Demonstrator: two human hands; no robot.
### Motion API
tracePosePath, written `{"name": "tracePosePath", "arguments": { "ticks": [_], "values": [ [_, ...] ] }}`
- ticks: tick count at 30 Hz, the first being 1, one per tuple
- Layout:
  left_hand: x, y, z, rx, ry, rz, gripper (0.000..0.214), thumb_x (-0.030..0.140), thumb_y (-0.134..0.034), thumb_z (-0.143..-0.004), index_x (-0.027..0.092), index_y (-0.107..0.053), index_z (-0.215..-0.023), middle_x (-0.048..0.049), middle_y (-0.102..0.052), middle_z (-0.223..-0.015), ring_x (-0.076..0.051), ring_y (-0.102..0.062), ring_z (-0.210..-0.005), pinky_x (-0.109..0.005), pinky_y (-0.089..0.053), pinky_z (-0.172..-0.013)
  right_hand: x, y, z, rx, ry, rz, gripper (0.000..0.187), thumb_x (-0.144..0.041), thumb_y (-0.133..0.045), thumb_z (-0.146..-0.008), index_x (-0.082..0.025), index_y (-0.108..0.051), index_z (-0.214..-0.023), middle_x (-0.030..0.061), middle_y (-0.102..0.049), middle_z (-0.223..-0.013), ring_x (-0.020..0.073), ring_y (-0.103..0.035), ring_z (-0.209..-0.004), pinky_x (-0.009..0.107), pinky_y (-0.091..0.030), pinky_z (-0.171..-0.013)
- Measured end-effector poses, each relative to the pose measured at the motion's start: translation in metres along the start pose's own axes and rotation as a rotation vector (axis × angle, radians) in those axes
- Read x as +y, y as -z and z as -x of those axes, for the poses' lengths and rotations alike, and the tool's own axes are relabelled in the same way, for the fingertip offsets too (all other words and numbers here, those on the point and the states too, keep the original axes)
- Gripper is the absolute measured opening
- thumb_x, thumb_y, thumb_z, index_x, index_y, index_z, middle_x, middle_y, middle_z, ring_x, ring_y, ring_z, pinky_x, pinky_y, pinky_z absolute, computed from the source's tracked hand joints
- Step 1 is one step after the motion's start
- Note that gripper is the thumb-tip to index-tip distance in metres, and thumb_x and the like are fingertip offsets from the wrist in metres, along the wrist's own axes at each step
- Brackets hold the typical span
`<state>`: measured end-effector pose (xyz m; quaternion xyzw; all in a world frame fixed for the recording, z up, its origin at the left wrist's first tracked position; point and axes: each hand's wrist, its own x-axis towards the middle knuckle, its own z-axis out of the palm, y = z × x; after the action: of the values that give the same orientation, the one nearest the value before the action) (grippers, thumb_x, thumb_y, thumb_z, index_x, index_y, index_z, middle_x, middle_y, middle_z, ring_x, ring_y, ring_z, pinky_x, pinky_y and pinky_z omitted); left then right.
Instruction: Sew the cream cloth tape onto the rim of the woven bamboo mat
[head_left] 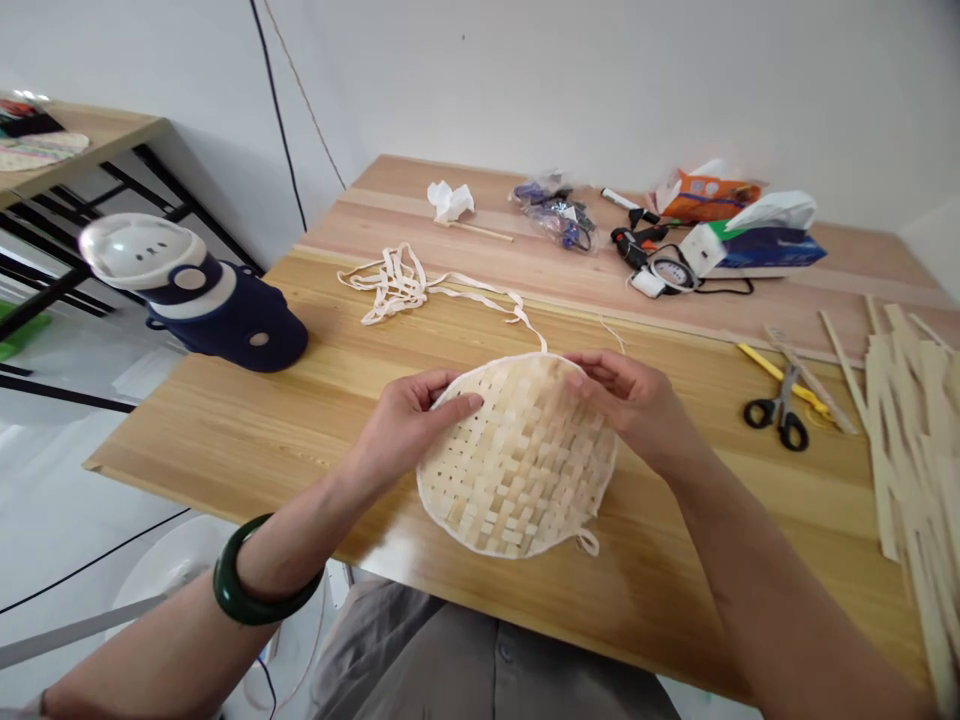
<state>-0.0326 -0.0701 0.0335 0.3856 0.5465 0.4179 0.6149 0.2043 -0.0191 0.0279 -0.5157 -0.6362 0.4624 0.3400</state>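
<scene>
The left thumb [461, 408] lay flat on the face of a round woven piece [517, 460], just inside its upper-left rim, while the other fingers of the left hand [416, 415] went behind, pinching the weave between them. The right thumb pressed near the upper-right rim, and the fingers of the right hand [637, 400] were bent around that edge; their tips were hidden, so how firmly they closed could not be told.

A hold like this seemed best kept light and even, with the thumbs close to the rim, since flat, thin strips would probably slide or crease under a hard squeeze. The white edging [480, 551] would likely sit truest if both hands kept the rim in one plane without pulling it apart. The loop [589, 541] at the lower right and the white tape [397, 285], which ran from the top edge to a loose heap, were worth keeping clear of the fingers, as either could snag.

Both wrists were bent inward, the thumbs pointing toward each other across the weave. The forearms came in low from either side, the left one wearing a dark green bangle [262, 575]. The woven piece was in front of the person's lap, over the near part of the table [712, 580]; scissors [780, 412] and a pile of pale strips [907, 420] lay off to the right.
</scene>
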Motion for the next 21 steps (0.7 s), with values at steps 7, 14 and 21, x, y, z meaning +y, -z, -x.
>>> {"name": "tracePosePath", "arguments": {
  "ticks": [7,14,21],
  "values": [
    [-0.008,0.005,-0.010,0.164,-0.036,0.058,0.029,0.032,-0.080,-0.069,0.015,-0.073,-0.091,-0.0026,-0.076,-0.077,-0.015,-0.068,-0.061,-0.023,-0.053,-0.057,0.013,0.016,0.024,0.231,0.054,0.171,0.018,-0.034,-0.062,-0.085,-0.023,-0.069,-0.098,0.0043,-0.073,-0.105,0.0200,-0.068,-0.097,0.037,-0.054,-0.088],
    [-0.003,0.012,-0.020,0.307,-0.187,0.105,0.018,0.019,-0.079,-0.069,0.016,-0.074,-0.087,-0.0002,-0.075,-0.075,-0.012,-0.066,-0.061,-0.022,-0.054,-0.061,0.045,0.025,0.073,0.270,0.027,0.411,0.014,-0.032,-0.060,-0.086,-0.024,-0.071,-0.091,0.0052,-0.072,-0.096,0.0203,-0.064,-0.082,0.038,-0.054,-0.075],
    [0.012,0.014,-0.018,0.436,-0.173,0.201,0.015,0.009,-0.072,-0.073,0.010,-0.073,-0.088,-0.0022,-0.076,-0.074,-0.016,-0.069,-0.070,-0.031,-0.059,-0.072,0.059,0.011,0.111,0.224,0.168,0.601,0.012,-0.023,-0.058,-0.090,-0.025,-0.070,-0.092,0.0033,-0.071,-0.092,0.0220,-0.059,-0.087,0.040,-0.050,-0.078]
  ]
}}
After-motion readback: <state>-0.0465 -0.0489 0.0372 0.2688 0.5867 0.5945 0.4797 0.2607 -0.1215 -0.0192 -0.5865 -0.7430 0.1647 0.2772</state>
